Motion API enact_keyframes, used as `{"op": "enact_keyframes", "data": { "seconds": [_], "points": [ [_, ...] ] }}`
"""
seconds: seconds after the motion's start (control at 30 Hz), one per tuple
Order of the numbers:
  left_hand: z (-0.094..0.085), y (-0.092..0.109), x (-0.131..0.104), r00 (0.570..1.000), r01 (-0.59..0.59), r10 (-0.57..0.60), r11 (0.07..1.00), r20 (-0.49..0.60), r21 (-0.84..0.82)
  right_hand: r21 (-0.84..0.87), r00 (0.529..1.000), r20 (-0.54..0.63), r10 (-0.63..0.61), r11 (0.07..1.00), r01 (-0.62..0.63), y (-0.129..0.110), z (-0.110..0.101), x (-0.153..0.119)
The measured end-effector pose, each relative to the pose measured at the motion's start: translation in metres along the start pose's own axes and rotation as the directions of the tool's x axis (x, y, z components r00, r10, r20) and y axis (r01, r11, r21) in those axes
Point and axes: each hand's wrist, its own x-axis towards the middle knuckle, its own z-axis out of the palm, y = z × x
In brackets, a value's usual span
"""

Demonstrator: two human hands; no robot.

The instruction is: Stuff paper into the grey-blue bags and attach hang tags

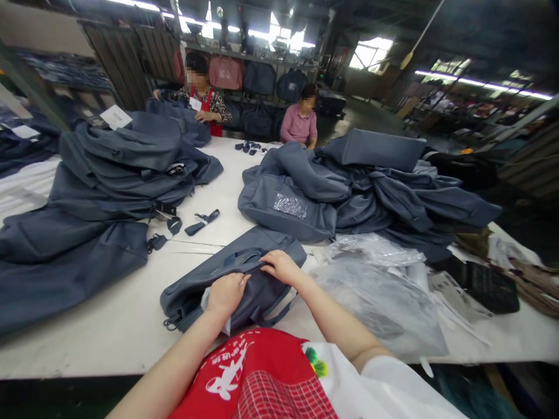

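Note:
A dark blue duffel bag [262,294] lies on the white table right in front of me, its carry strap looping toward my apron. Along its upper edge, near the zipper line, my left hand [227,294] is closed, thumb and fingers pinching the fabric. A bit of white sheet [205,298], paper or plastic, shows under that hand at the bag's opening. Farther right on the same edge, my right hand [282,267] grips the fabric with bent fingers. The inside of the bag is hidden.
Blue bags are piled at left [122,145] and at right [371,186]. Clear plastic bags [375,302] lie beside my right forearm. Rolled straps [201,222] sit behind the duffel. Two people, one in a red apron [216,110] and one in a pink top [299,123], are across the table.

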Motion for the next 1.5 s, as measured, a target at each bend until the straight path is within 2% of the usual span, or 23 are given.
{"op": "enact_keyframes", "data": {
  "seconds": [0.07,0.13,0.2,0.27,0.33,0.37,0.4,0.43,0.5,0.53,0.6,0.67,0.73,0.8,0.87,1.0,1.07,1.13,1.23,1.27,1.33,1.4,1.5],
  "points": [
    [-0.013,-0.002,-0.009,0.996,-0.084,0.085,0.989,-0.003,0.121,-0.004,0.999,-0.002,-0.043,0.999,0.043,0.002,-0.001,0.002],
    [-0.028,-0.009,-0.017,0.998,-0.057,0.058,0.982,0.001,0.183,-0.015,0.997,-0.019,-0.073,0.997,0.073,0.002,-0.002,0.006],
    [-0.042,-0.026,-0.023,0.997,0.023,-0.031,0.993,0.068,0.119,-0.013,0.995,-0.029,-0.1,0.995,0.1,-0.001,-0.002,0.014],
    [-0.052,-0.059,-0.031,0.975,0.139,-0.132,0.99,0.182,-0.028,-0.006,0.991,-0.029,-0.13,0.992,0.129,-0.004,-0.003,0.024],
    [-0.057,-0.108,-0.044,0.925,0.321,-0.291,0.942,0.245,-0.093,-0.014,0.991,-0.035,-0.132,0.991,0.131,-0.005,-0.005,0.032],
    [-0.059,-0.134,-0.053,0.882,0.437,-0.417,0.898,0.218,-0.047,-0.023,0.993,-0.042,-0.112,0.994,0.111,-0.004,-0.006,0.036],
    [-0.061,-0.16,-0.063,0.822,0.552,-0.543,0.834,0.174,-0.004,-0.029,0.995,-0.051,-0.084,0.996,0.083,-0.002,-0.008,0.039],
    [-0.062,-0.182,-0.073,0.771,0.628,-0.621,0.779,0.141,0.002,-0.027,0.997,-0.058,-0.059,0.998,0.057,0.0,-0.009,0.041],
    [-0.065,-0.208,-0.091,0.71,0.703,-0.699,0.71,0.087,-0.028,-0.003,0.998,-0.055,-0.035,0.999,0.035,0.005,-0.01,0.045],
    [-0.066,-0.209,-0.097,0.71,0.703,-0.698,0.708,0.087,-0.06,0.012,0.998,-0.047,-0.039,0.999,0.04,0.007,-0.01,0.046],
    [-0.063,-0.188,-0.098,0.766,0.643,-0.629,0.75,0.133,-0.153,0.031,0.998,-0.028,-0.051,0.998,0.051,0.008,-0.009,0.048],
    [-0.056,-0.148,-0.087,0.86,0.51,-0.478,0.819,0.179,-0.263,0.033,0.999,-0.017,-0.042,0.999,0.042,0.007,-0.008,0.05],
    [-0.047,-0.104,-0.067,0.935,0.353,-0.324,0.891,0.145,-0.285,0.03,1.0,-0.015,-0.026,0.999,0.027,0.006,-0.006,0.051],
    [-0.036,-0.069,-0.046,0.96,0.281,-0.273,0.944,0.067,-0.172,0.028,1.0,-0.012,-0.022,0.999,0.022,0.004,-0.006,0.051],
    [-0.028,-0.046,-0.028,0.964,0.265,-0.264,0.963,0.024,-0.043,0.026,1.0,-0.005,-0.025,0.999,0.025,0.003,-0.007,0.05],
    [-0.023,-0.03,-0.008,0.98,0.177,-0.182,0.982,0.079,0.071,0.031,1.0,-0.005,-0.012,0.999,0.012,0.002,-0.009,0.04],
    [-0.025,-0.031,-0.008,0.985,0.122,-0.127,0.991,0.117,0.051,0.031,1.0,-0.017,-0.002,1.0,0.002,0.001,-0.009,0.03],
    [-0.029,-0.036,-0.013,0.978,0.095,-0.081,0.993,0.192,-0.068,0.034,1.0,-0.022,-0.015,0.999,0.016,-0.001,-0.006,0.019],
    [-0.031,-0.054,-0.027,0.934,0.145,-0.013,0.926,0.356,-0.348,0.044,0.997,-0.014,-0.075,0.996,0.075,-0.004,0.0,0.004],
    [-0.031,-0.064,-0.033,0.92,0.177,-0.014,0.906,0.392,-0.384,0.042,0.996,-0.013,-0.09,0.995,0.091,-0.004,0.001,0.001],
    [-0.028,-0.092,-0.047,0.909,0.225,-0.083,0.922,0.408,-0.314,0.029,0.995,-0.019,-0.095,0.995,0.095,-0.003,0.003,-0.004],
    [-0.021,-0.127,-0.065,0.904,0.278,-0.204,0.948,0.376,-0.153,0.016,0.997,-0.038,-0.065,0.998,0.065,-0.002,0.005,-0.007],
    [-0.002,-0.175,-0.095,0.86,0.372,-0.31,0.925,0.405,-0.082,0.03,0.997,-0.025,-0.07,0.997,0.071,-0.007,0.01,-0.008]
  ]
}}
